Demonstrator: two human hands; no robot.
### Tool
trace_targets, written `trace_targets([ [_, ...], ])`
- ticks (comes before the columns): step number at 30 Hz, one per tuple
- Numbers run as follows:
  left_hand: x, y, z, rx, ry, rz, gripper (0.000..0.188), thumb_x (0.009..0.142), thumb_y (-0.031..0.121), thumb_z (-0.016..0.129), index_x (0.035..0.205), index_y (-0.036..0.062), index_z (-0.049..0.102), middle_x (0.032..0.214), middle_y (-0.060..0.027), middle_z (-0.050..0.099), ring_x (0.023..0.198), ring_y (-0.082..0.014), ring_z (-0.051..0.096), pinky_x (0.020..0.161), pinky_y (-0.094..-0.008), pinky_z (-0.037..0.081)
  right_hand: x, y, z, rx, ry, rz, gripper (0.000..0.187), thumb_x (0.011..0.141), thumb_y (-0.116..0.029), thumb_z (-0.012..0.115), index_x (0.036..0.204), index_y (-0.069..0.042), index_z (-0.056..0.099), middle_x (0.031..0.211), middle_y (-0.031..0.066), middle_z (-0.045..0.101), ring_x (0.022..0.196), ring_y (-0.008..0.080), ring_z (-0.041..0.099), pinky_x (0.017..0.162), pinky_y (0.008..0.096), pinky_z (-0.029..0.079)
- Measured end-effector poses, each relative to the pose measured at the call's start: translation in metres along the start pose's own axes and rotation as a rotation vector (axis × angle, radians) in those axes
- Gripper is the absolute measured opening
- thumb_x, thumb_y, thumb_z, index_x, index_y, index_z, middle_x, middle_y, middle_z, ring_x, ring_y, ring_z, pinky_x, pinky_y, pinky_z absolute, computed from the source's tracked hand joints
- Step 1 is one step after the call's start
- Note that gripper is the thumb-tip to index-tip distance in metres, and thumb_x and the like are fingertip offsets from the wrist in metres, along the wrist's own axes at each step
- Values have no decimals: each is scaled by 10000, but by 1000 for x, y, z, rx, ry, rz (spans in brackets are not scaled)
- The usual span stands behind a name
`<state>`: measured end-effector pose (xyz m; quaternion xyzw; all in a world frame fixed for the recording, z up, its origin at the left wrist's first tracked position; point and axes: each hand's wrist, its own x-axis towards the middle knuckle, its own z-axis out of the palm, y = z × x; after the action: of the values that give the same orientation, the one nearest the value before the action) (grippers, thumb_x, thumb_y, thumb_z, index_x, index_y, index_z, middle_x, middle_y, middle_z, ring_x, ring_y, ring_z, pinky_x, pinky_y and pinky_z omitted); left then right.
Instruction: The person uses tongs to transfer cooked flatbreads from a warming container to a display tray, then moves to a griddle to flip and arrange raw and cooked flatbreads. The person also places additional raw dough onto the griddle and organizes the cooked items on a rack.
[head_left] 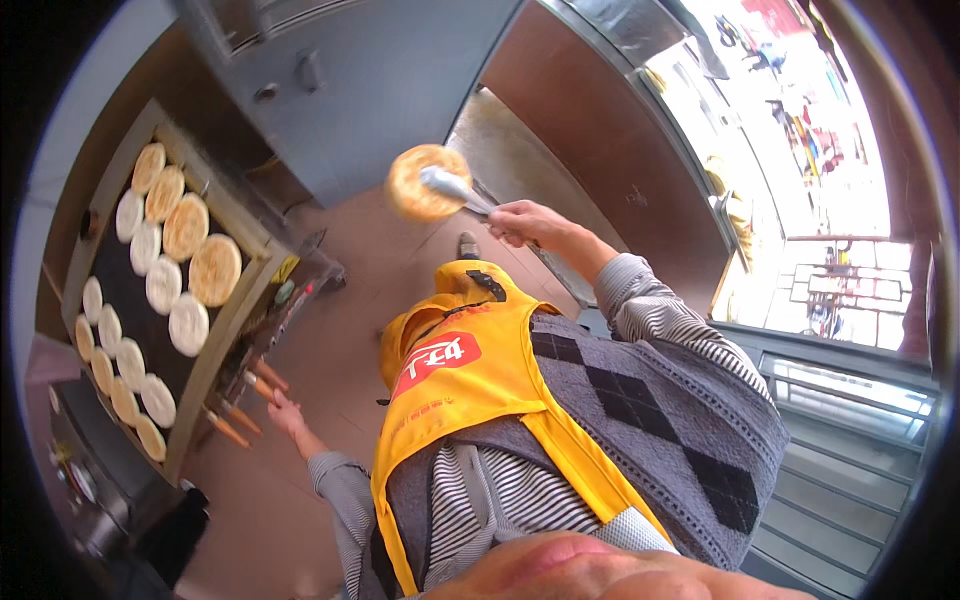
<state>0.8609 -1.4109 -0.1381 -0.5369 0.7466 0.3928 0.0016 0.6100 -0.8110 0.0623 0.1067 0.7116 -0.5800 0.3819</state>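
A round browned flatbread hangs above the floor just beyond the right hand and to its left, held out on a metal tool that looks like tongs. A blade crosses the bread's upper face; a second one probably supports it underneath, though that side is hidden. The right hand is wrapped around the tool's handle, whose length likely spares the fingers from heat. The left hand, well apart and lower, is at the end of a wooden handle, one of several jutting toward it, presumably for easy reach; I cannot tell whether its fingers close on the wood. Beyond and left of that hand lies a dark griddle, its pale rounds and browner rounds set in rows, perhaps for even heating. A brown panel stands beyond the right hand, to its right.
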Motion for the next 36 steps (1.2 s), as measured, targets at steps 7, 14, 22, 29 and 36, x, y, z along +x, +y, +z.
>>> trace_targets([
  [7, -10, 9, 35, 438, 496, -49, 466, 969, 329, 592, 1223, -62, 563, 1025, -227, 695, 872, -352, 693, 700, -440, 555, -21, 33, -237, 627, 523, 3, 313, 977, -378, 620, 1065, -77, 603, 766, -4, 630, 498, 29, 468, 404, 173, 355],
  [14, -187, 41, 203, 160, -228, -333, 359, 975, 265, 572, 1173, -33, 595, 1041, -196, 693, 920, -308, 680, 753, -428, 547, 3, 48, -559, 824, 930, 7, 395, 956, -462, 617, 925, -71, 571, 701, 12, 583, 464, 49, 452, 378, 177, 373],
  [22, -309, 90, 265, -20, -662, -389, 267, 981, 238, 552, 1083, 5, 633, 967, -131, 693, 863, -221, 664, 729, -369, 537, 58, 48, -779, 962, 937, 148, 511, 923, -534, 622, 875, -31, 542, 670, 24, 576, 445, 57, 469, 358, 181, 415],
  [29, -295, 125, 238, 78, -669, -287, 167, 979, 197, 536, 1037, 57, 608, 804, -34, 597, 665, -135, 555, 595, -310, 482, 65, 64, -789, 1032, 758, 118, 561, 961, -522, 567, 1025, 34, 541, 738, 52, 571, 467, 62, 422, 389, 189, 376],
  [36, -315, 125, 270, 1, -575, -227, 272, 976, 242, 580, 1175, 56, 567, 952, -54, 619, 799, -158, 603, 682, -318, 518, 35, 60, -615, 856, 759, -138, 597, 1046, -502, 372, 1329, 6, 503, 853, 15, 582, 517, 62, 334, 433, 190, 274],
])
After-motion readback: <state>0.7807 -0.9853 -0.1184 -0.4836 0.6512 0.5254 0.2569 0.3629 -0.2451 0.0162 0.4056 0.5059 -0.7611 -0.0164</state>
